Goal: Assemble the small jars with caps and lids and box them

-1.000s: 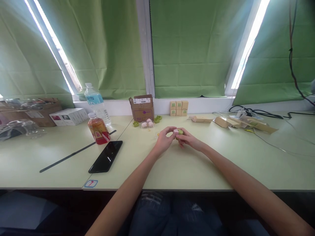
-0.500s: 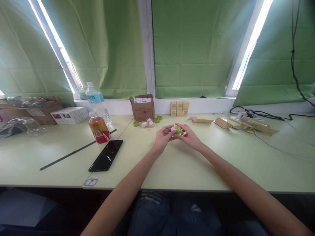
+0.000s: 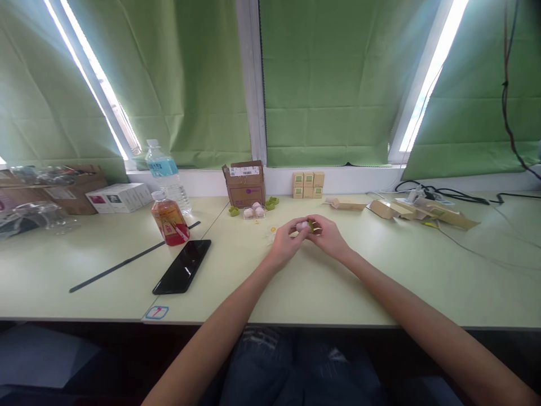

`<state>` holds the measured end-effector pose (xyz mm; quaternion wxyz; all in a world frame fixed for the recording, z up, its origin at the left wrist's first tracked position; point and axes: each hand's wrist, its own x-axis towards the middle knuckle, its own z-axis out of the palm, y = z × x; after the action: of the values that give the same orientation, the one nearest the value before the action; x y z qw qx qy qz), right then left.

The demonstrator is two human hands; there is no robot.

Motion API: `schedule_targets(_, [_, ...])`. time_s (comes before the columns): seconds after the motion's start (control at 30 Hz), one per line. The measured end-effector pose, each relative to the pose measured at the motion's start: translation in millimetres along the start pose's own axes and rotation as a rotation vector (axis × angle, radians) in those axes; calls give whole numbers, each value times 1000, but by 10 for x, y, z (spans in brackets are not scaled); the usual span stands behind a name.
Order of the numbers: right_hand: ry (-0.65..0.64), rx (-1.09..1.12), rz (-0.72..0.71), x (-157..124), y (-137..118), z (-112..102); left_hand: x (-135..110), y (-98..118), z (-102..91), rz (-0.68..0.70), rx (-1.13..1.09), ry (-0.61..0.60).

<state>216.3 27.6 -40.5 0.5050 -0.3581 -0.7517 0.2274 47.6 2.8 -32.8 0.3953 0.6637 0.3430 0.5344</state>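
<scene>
Above the table, my left hand (image 3: 287, 239) pinches a small pale pink rounded piece (image 3: 301, 226) between thumb and fingers. My right hand (image 3: 328, 235) has its fingers curled around a small green piece (image 3: 311, 226), mostly covered by them. The pink and green pieces meet or nearly meet; whether they are joined I cannot tell. A small clear plastic item (image 3: 271, 232) lies just beyond my left hand. Farther back are several pink rounded pieces (image 3: 254, 211) in clear plastic, between green pieces (image 3: 271, 203) and another green piece (image 3: 234, 211).
Behind stand a brown carton (image 3: 245, 186) and stacked small boxes (image 3: 308, 186). Opened cardboard packaging (image 3: 397, 211) and black cables lie right. Leftward are a phone (image 3: 182, 267), a red drink bottle (image 3: 169, 220), a water bottle (image 3: 167, 172) and a dark strip (image 3: 118, 267).
Both hands have turned the pieces slightly. More of the pink piece shows and less of the green one. The clear plastic item beside my left hand has come into fuller view.
</scene>
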Motion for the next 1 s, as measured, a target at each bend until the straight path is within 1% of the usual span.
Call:
schedule_targets(0.07, [0, 10, 6, -1, -15, -2, -4, 30, 14, -36, -77, -14])
schedule_targets(0.2, [-2, -1, -19, -16, -34, 2, -4, 74, 5, -169, -215, 29])
schedule_targets(0.27, [-16, 11, -24, -26, -43, 9, 1, 84, -12, -226, -261, 40])
schedule_targets(0.33, [-24, 21, -27, -34, -56, 17, 8, 88, -26, -255, -280, 39])
schedule_targets(0.63, [-25, -1, -83, -43, -155, 16, 7, 94, -9, -226, -318, 66])
schedule_targets(0.77, [-36, -7, -114, -66, -152, 15, 1, 92, -23, -206, -311, 70])
schedule_targets(0.93, [-50, 14, -116, -89, -112, 5, 5, 59, -46, -206, -309, 43])
schedule_targets(1.0, [-47, 61, -83, -87, -110, 5, 4, 34, -52, -190, -266, 44])
